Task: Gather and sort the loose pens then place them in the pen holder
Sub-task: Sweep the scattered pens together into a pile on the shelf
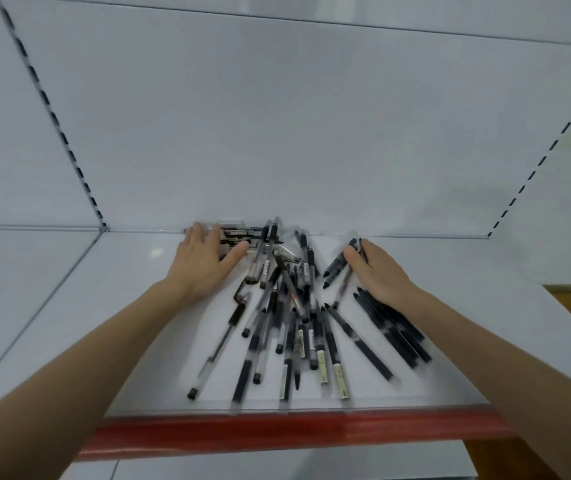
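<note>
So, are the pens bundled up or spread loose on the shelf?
Spread loose: the pens lie fanned and crossed over the white shelf, between the left hand and right hand.

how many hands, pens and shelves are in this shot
hands: 2, left hand and right hand
pens: about 30, overlapped and blurred, so no exact count
shelf: 1
total: about 33

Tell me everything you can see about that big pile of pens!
The pile of pens is a messy heap of black and clear plastic pens, some capped, lying flat and crisscrossed on the white shelf. The left hand and right hand touch its far sides with straight fingers.
</note>
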`<state>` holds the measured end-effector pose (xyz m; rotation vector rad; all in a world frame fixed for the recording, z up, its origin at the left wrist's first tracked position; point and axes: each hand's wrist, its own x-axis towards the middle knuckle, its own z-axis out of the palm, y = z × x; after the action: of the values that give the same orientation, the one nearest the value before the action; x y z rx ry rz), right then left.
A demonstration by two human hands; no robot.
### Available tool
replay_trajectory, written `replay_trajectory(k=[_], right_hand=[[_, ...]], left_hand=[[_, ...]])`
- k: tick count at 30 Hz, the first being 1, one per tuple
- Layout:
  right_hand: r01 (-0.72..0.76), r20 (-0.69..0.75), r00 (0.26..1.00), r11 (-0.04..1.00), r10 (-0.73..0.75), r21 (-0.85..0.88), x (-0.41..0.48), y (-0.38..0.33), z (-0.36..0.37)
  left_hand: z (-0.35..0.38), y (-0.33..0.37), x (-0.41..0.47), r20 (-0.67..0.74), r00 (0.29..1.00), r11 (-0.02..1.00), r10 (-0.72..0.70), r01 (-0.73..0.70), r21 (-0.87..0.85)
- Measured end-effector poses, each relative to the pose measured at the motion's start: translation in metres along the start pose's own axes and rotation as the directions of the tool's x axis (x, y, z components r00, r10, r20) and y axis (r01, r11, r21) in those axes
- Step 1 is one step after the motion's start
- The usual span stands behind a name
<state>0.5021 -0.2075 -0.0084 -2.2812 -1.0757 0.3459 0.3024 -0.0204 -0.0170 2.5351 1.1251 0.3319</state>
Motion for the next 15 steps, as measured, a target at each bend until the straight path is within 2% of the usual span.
replay_trajectory(k=[9,13,15], right_hand=[[0.051,0.108,0.992,0.986,-0.069,0.161,-0.006,-0.055,0.016],[-0.003,0.084,0.996,0.995,-0.005,0.096,-0.024,-0.032,0.0],[-0.017,0.09,0.996,0.998,0.013,0.052,-0.04,-0.016,-0.005]], left_hand=[[0.008,0.014,-0.002,0.018,0.973,0.972,0.232,-0.231,-0.043],[-0.011,-0.019,0.022,-0.087,0.961,0.964,0.264,-0.265,0.008],[-0.015,-0.034,0.034,-0.063,0.963,0.965,0.263,-0.262,0.029]])
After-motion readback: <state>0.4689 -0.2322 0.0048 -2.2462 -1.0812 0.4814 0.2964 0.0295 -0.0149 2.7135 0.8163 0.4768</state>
